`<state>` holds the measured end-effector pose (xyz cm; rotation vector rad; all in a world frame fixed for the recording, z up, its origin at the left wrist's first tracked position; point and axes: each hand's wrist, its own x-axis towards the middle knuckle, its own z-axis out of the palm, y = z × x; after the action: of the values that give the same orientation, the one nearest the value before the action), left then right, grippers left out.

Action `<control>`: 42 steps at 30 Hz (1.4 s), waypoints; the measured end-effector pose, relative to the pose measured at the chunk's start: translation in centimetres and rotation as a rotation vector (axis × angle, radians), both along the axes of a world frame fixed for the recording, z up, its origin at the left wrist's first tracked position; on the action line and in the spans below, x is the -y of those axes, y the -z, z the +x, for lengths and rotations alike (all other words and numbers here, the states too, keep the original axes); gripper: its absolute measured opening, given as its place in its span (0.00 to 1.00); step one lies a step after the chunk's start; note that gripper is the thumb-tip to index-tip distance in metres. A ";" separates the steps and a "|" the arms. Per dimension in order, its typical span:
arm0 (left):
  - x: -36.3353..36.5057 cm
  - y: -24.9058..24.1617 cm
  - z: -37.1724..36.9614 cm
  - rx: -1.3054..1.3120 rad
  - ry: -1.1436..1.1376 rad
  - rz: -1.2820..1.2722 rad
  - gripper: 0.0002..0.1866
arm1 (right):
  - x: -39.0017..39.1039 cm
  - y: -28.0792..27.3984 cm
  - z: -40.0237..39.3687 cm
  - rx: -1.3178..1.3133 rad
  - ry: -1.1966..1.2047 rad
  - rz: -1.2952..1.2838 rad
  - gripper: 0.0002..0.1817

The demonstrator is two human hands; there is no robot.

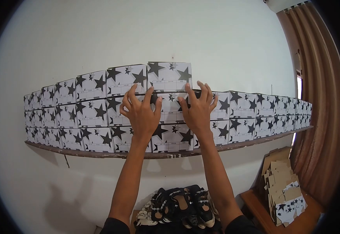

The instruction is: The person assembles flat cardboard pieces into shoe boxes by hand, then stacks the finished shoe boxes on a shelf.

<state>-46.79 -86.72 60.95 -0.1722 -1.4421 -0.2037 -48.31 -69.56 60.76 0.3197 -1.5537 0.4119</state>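
White boxes printed with black stars stand in stacked rows along a wall shelf (150,155). My left hand (142,113) is raised with its fingers spread, at the lower left corner of the top-row end box (169,73). Level with it, my right hand (198,113) has its fingers apart at that box's lower right corner. The box sits squarely on the middle-row box (169,107), which shows between my two thumbs. Neither palm holds anything.
Below the shelf lies a pile of black and pale shoes (179,206). Flattened cardboard pieces (281,187) lean on a wooden table (254,204) at the lower right. A brown curtain (314,97) hangs at the right, by the shelf's end.
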 end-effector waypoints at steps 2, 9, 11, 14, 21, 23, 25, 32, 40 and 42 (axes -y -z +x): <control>0.0 0.2 0.4 0.014 0.020 0.005 0.21 | -0.1 0.3 0.6 -0.034 0.051 0.041 0.27; 0.2 4.6 5.1 -0.017 0.555 -0.013 0.22 | -1.8 6.2 6.8 0.007 -0.301 0.015 0.32; 0.0 7.5 7.7 0.079 0.733 0.025 0.21 | -2.7 9.1 8.7 0.107 -0.414 0.012 0.33; -0.6 12.9 10.0 0.260 1.090 0.095 0.20 | -3.4 14.0 11.5 0.213 -0.453 -0.038 0.34; -5.0 25.5 12.0 0.672 1.511 0.304 0.19 | -7.1 25.9 17.0 0.608 -0.441 -0.158 0.33; -6.9 30.6 11.9 0.775 1.533 0.383 0.18 | -9.2 30.1 18.6 0.731 -0.422 -0.294 0.31; -8.5 35.2 12.1 1.018 1.492 0.469 0.16 | -11.5 34.7 20.8 0.800 -0.395 -0.439 0.30; -15.1 45.8 19.2 1.499 1.584 0.636 0.14 | -17.0 43.9 32.2 0.863 -0.278 -0.856 0.28; -28.2 48.7 30.3 1.779 1.703 0.637 0.13 | -24.0 48.4 47.7 0.733 -0.136 -1.099 0.27; -31.7 49.2 33.1 1.825 1.727 0.594 0.13 | -26.0 49.2 51.7 0.687 -0.066 -1.155 0.26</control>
<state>-13.71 -55.04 11.77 -0.8434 -2.3868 -2.7231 3.41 -43.55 11.51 -0.7415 -1.6733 1.4792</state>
